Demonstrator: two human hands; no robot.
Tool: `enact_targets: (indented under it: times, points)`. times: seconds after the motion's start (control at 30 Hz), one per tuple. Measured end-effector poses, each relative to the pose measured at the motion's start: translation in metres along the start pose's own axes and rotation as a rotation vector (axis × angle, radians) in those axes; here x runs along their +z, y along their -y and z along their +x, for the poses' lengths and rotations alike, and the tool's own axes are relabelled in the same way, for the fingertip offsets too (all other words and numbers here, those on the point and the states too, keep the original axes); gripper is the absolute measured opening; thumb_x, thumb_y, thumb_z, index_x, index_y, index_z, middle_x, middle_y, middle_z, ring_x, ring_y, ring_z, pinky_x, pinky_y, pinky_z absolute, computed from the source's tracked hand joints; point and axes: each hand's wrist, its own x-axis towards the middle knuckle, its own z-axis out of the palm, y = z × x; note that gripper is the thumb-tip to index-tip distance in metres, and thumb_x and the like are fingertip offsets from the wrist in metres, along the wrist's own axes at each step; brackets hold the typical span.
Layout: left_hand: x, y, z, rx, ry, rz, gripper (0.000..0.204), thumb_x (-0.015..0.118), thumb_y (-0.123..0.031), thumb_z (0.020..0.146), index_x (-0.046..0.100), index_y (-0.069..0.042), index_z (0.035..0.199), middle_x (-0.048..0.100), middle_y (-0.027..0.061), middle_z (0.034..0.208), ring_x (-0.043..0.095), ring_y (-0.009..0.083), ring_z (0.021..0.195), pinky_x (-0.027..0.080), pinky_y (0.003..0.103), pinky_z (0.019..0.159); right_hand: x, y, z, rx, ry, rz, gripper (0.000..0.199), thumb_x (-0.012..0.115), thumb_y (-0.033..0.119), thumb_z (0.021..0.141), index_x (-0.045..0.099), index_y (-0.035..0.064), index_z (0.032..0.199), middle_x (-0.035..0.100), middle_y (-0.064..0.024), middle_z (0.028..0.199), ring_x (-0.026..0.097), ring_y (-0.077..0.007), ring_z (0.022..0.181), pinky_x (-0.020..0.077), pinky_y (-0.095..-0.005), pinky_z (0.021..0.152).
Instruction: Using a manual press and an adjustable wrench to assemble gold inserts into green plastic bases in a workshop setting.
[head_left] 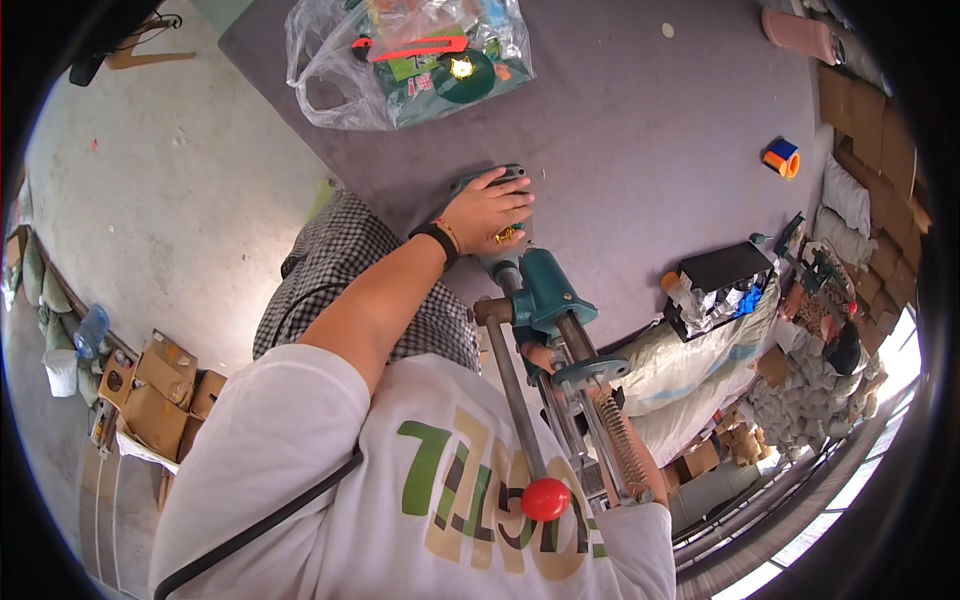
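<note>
My left hand (490,212) lies over the base (513,171) of a green hand press, its fingers stretched out and slightly apart. A small shiny gold piece (508,234) shows just under the fingers; its kind cannot be made out. The press head (548,293) rises close to my body, with a spring, metal rods and a long lever (516,400) ending in a red ball knob (545,499). Behind the press, my right forearm (642,445) shows in part. Only a bit of my right hand (538,355) is visible between the rods, and its fingers are hidden.
A clear plastic bag (340,75) holding green packets and a red-handled cutter (420,48) lies on the grey table (620,130). An orange-and-blue tape roll (782,158), a pink bottle (800,36) and a black box (722,275) of scraps are rightward. Cardboard boxes (165,380) stand on the left floor.
</note>
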Motion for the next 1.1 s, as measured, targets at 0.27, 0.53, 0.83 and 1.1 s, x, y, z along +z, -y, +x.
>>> enact_targets:
  times: [0.27,0.53,0.83,1.1]
  points:
    - [0.001,-0.002,0.0,0.003,-0.019,0.005,0.03,0.059,-0.032,0.08,0.064,-0.012,0.102,0.058,0.0008,0.119,0.042,0.0168,0.125,0.024,0.043,0.108,-0.032,-0.015,0.01,-0.077,0.452,0.302,0.048,0.046,0.05,0.091,0.045,0.0076,0.113,0.052,-0.005,0.085,0.052,-0.0088,0.068,0.0438,-0.0177,0.052]
    - [0.0,0.003,0.001,0.039,-0.049,0.039,0.029,0.059,-0.032,0.08,0.063,-0.012,0.1,0.058,0.0013,0.117,0.042,0.0179,0.125,0.024,0.042,0.108,0.024,0.005,-0.015,-0.013,-0.149,-0.598,0.053,0.051,0.047,0.087,0.041,0.0076,0.12,0.051,-0.0061,0.09,0.052,-0.0106,0.07,0.0467,-0.0203,0.056]
    - [-0.004,0.002,-0.002,0.062,-0.012,0.04,0.033,0.059,-0.033,0.08,0.063,-0.01,0.104,0.059,0.0029,0.116,0.042,0.0192,0.125,0.025,0.043,0.108,0.008,-0.016,-0.012,-0.389,0.123,-0.323,0.071,0.071,0.019,0.075,0.03,0.0085,0.132,0.049,-0.0063,0.101,0.051,-0.0142,0.076,0.0473,-0.0259,0.064]
    - [-0.002,-0.004,-0.003,0.082,0.002,0.044,0.034,0.057,-0.036,0.082,0.063,-0.01,0.104,0.058,0.0036,0.119,0.04,0.0193,0.126,0.024,0.043,0.108,-0.018,0.011,0.013,-0.402,0.167,-1.244,0.043,0.062,0.039,0.085,0.052,0.0013,0.104,0.058,-0.0141,0.085,0.058,-0.0196,0.068,0.0494,-0.0294,0.063]
